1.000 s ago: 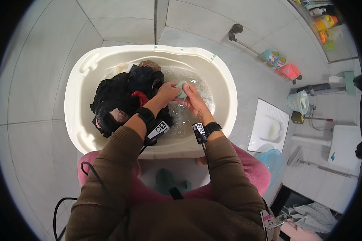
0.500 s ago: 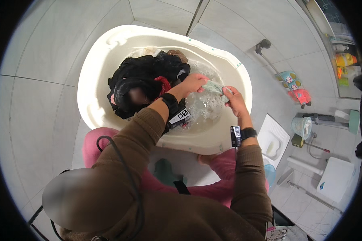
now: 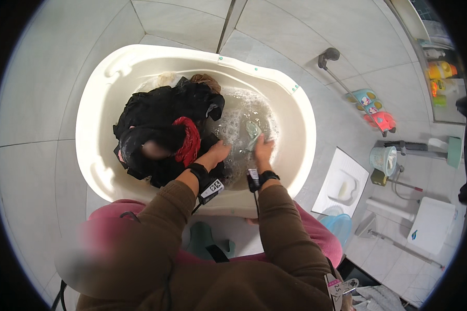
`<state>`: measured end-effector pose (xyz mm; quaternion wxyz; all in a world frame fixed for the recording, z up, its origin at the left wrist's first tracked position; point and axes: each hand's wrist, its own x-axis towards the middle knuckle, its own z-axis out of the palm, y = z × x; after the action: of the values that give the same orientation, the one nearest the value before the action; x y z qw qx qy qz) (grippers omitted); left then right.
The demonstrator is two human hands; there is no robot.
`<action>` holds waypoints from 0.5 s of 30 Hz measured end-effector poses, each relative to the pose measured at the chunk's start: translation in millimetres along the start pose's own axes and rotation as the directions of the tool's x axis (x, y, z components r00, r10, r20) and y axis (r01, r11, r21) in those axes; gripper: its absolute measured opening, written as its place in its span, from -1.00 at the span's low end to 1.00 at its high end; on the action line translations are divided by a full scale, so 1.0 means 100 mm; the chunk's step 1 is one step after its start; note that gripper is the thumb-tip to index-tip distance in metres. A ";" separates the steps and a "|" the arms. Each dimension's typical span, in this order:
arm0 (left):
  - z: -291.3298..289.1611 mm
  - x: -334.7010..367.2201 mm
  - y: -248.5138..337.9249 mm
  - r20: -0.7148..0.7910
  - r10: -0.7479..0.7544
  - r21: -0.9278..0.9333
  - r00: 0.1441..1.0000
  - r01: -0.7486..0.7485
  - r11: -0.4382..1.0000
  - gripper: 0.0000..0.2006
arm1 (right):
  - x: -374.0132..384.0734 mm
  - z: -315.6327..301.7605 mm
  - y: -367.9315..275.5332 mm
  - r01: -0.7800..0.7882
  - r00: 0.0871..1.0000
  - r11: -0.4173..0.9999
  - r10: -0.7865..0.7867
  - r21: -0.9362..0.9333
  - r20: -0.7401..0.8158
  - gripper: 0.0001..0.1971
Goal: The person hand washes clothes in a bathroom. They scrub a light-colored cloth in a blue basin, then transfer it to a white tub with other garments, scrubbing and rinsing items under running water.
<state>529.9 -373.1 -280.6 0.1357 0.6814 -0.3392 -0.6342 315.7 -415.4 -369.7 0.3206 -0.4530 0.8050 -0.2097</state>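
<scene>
A pale green cloth (image 3: 253,133), small and wet, lies in the sudsy water of a cream plastic tub (image 3: 301,140). My right hand (image 3: 263,149) is closed on its near edge. Just left of it, over the water, is my left hand (image 3: 219,152) with its fingers curled together. What they hold, if anything, is hidden. Black clothes (image 3: 166,109) fill the left half of the tub, beside my left hand. A red cloth (image 3: 188,142) lies on them, and a brown cloth (image 3: 206,81) shows at the far side.
A squat toilet (image 3: 342,184) is set in the floor to the right, with a blue basin (image 3: 337,228) near it. Beyond stand a small bucket (image 3: 383,159) and a white cistern (image 3: 431,225). A shower head (image 3: 328,56) hangs on the wall; bottles (image 3: 441,70) sit on a shelf.
Both hands have come down toward the near side of the tub. The pale green cloth, stretched between them before, is now in the water with only my right hand visibly on it.
</scene>
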 end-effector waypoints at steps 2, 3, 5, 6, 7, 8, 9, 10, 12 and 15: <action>0.05 -0.08 -0.13 0.009 0.158 0.352 0.987 -0.151 0.924 -0.44 | -0.19 0.26 -0.15 0.211 0.973 0.966 -0.192 -0.152 0.129 -0.50; 0.09 -0.12 -0.21 0.092 0.204 0.482 0.975 -0.223 0.847 -0.51 | -0.28 0.34 -0.23 0.331 0.932 0.904 -0.267 -0.272 0.246 -0.54; 0.13 -0.21 -0.35 0.229 0.195 0.715 0.954 -0.300 0.631 -0.62 | -0.30 0.31 -0.38 0.464 0.820 0.871 -0.352 -0.162 0.452 -0.58; 0.13 -0.22 -0.39 0.289 0.196 0.774 0.937 -0.349 0.528 -0.66 | -0.29 0.26 -0.43 0.511 0.735 0.856 -0.389 -0.076 0.555 -0.59; 0.12 -0.24 -0.43 0.362 0.146 0.827 0.921 -0.390 0.405 -0.69 | -0.23 0.16 -0.48 0.419 0.827 0.901 -0.328 -0.113 0.456 -0.61; 0.10 -0.26 -0.45 0.441 0.114 0.846 0.890 -0.454 0.278 -0.72 | -0.12 0.03 -0.50 0.343 0.891 0.934 -0.289 -0.104 0.351 -0.63; 0.09 -0.27 -0.44 0.438 0.026 0.852 0.899 -0.424 0.307 -0.72 | -0.03 -0.08 -0.50 0.259 0.943 0.963 -0.234 -0.080 0.239 -0.65; 0.07 -0.28 -0.42 0.443 -0.028 0.848 0.896 -0.409 0.337 -0.72 | 0.02 -0.14 -0.49 0.222 0.975 0.969 -0.220 -0.105 0.032 -0.64; 0.05 -0.30 -0.32 0.452 -0.039 0.834 0.891 -0.406 0.372 -0.72 | 0.05 -0.18 -0.41 0.164 0.928 0.986 -0.144 0.030 -0.343 -0.61; 0.09 -0.30 -0.15 0.423 0.124 0.792 0.897 -0.433 0.430 -0.69 | -0.16 -0.01 -0.29 0.189 0.976 0.932 -0.213 -0.308 -0.043 -0.60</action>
<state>527.1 -340.7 -267.9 -0.1780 0.4821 -0.7384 -0.4367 338.2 -416.3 -345.5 0.1935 -0.5683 0.7886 -0.1329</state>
